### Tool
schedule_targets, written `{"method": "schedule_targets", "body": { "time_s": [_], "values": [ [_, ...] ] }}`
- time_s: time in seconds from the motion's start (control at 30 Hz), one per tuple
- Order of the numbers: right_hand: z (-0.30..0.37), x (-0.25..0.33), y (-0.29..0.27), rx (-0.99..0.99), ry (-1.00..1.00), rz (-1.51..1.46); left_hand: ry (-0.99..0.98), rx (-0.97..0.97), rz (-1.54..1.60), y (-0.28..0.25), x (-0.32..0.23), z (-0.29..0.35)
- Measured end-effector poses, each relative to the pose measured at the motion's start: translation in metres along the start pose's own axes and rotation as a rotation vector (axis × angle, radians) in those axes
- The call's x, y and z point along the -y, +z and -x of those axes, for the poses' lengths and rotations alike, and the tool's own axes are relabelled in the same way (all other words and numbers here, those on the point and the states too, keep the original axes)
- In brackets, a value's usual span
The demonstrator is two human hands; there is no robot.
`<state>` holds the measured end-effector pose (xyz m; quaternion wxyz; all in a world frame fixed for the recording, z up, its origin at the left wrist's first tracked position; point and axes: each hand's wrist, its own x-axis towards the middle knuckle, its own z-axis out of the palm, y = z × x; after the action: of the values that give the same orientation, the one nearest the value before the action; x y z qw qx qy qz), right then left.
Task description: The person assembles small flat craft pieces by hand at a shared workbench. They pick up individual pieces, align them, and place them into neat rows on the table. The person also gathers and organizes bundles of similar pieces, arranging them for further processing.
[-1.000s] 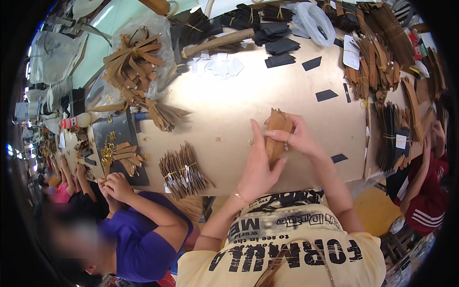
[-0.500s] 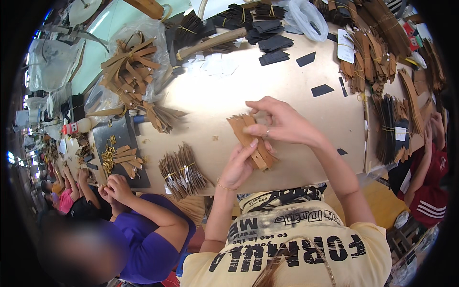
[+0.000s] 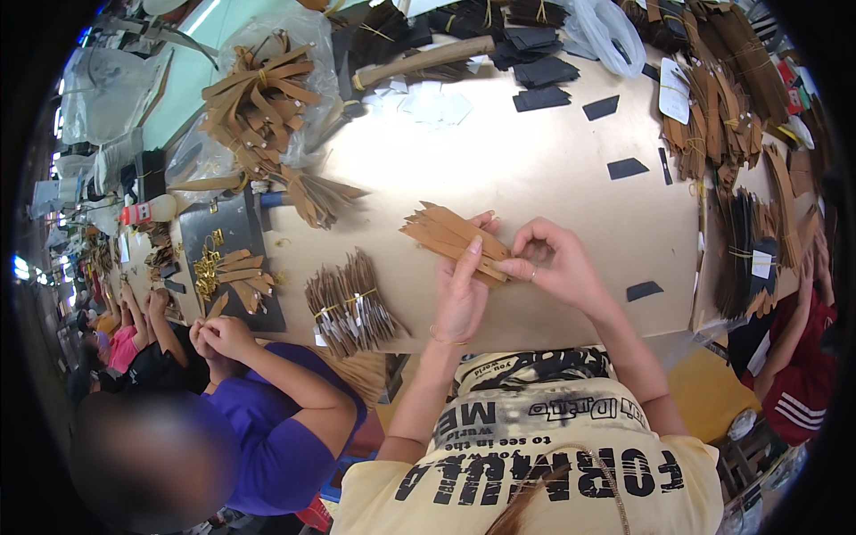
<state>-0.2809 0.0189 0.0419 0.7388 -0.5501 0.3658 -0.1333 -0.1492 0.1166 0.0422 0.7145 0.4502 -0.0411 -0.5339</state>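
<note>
1. The brown strips (image 3: 439, 230), flat, leather-like and pointed at their far-left ends, lie loosely fanned in the person's hands, just above the smooth tan tabletop (image 3: 553, 192).
2. The left hand (image 3: 462, 283) presses its thumb on top of them, its other fingers mostly hidden underneath.
3. The right hand (image 3: 555, 260) pinches their right end between thumb and a bent finger; the remaining fingers curl.
4. To the left rests a ribbed, banded bundle (image 3: 352, 308) of thin brown pieces; to the right, a flat black slanted piece (image 3: 628, 168).
5. Compared with half a second ago, the strips lie flatter and more fanned, and the right hand is lower, at their end.
</note>
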Motion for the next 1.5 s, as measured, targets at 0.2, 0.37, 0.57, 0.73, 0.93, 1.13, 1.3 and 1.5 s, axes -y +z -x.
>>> {"method": "schedule_targets", "body": {
  "time_s": [0.2,0.37,0.57,0.73,0.93,1.13,1.3,1.5],
  "values": [
    [-0.009,0.008,-0.003,0.03,-0.101,0.112,0.029,-0.043,-0.201,-0.012,0.002,0.006],
    [-0.009,0.011,0.0,-0.006,-0.132,0.19,0.034,-0.095,-0.11,-0.009,0.001,0.006],
    [-0.002,0.016,-0.004,0.052,0.042,0.117,-0.007,-0.045,-0.11,-0.009,0.0,0.0],
    [0.0,0.015,-0.003,0.055,-0.022,0.091,0.028,-0.053,-0.104,-0.008,0.005,0.003],
    [-0.006,0.024,-0.021,0.181,0.091,0.171,-0.003,-0.081,-0.165,-0.009,0.002,0.006],
    [-0.001,0.023,-0.019,0.197,0.099,0.145,0.071,-0.103,-0.245,-0.003,-0.001,0.002],
    [0.008,0.018,-0.024,0.191,0.018,0.254,0.001,-0.087,-0.343,-0.003,-0.003,-0.002],
    [0.006,0.022,-0.043,0.042,0.004,0.326,-0.109,-0.041,-0.544,-0.008,-0.007,-0.007]
  ]
}}
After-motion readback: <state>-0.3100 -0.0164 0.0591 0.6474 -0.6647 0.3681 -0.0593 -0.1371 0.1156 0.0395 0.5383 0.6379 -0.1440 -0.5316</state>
